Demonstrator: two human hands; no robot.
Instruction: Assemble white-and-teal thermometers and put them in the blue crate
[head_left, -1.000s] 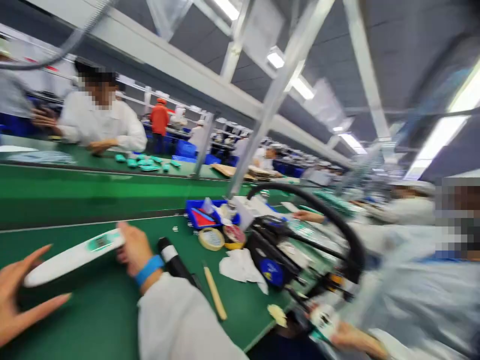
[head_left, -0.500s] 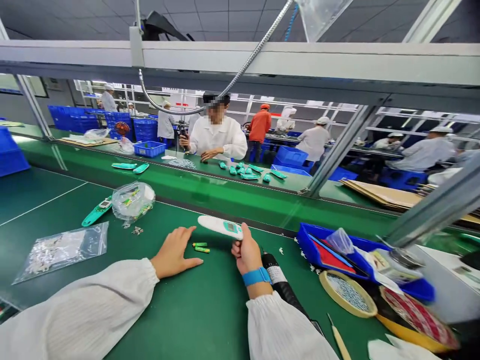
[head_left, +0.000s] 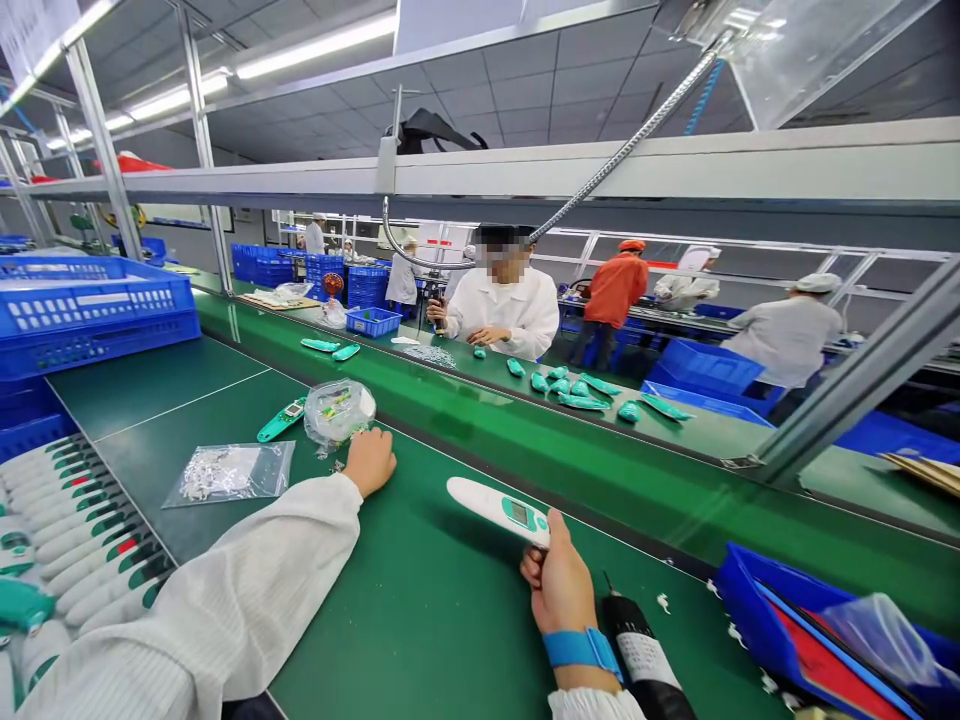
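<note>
My right hand (head_left: 562,580) grips a white handheld thermometer (head_left: 487,508) by its end, thumb on top near the buttons. Its small screen, framed in green, faces up, and its long tip points left above the green work surface. My left hand (head_left: 371,462) is closed at the right edge of a clear plastic bag (head_left: 340,412) that has green and yellow pieces in it; what the curled fingers hold, if anything, is hidden. Left of that bag lies a green thermometer body (head_left: 282,421). A flat zip bag of small white parts (head_left: 231,472) rests nearer to me.
A black electric screwdriver (head_left: 643,655) lies beside my right wrist. At right stands a blue bin (head_left: 795,640); at left, stacked blue crates (head_left: 97,310) and rows of white thermometers (head_left: 82,540). Green shells (head_left: 581,390) lie across the divider, before a seated co-worker (head_left: 502,300).
My left hand has gone from open beside two small green batteries to closed by the plastic bag. The batteries no longer show on the surface. The view has swung left; my right hand keeps the thermometer.
</note>
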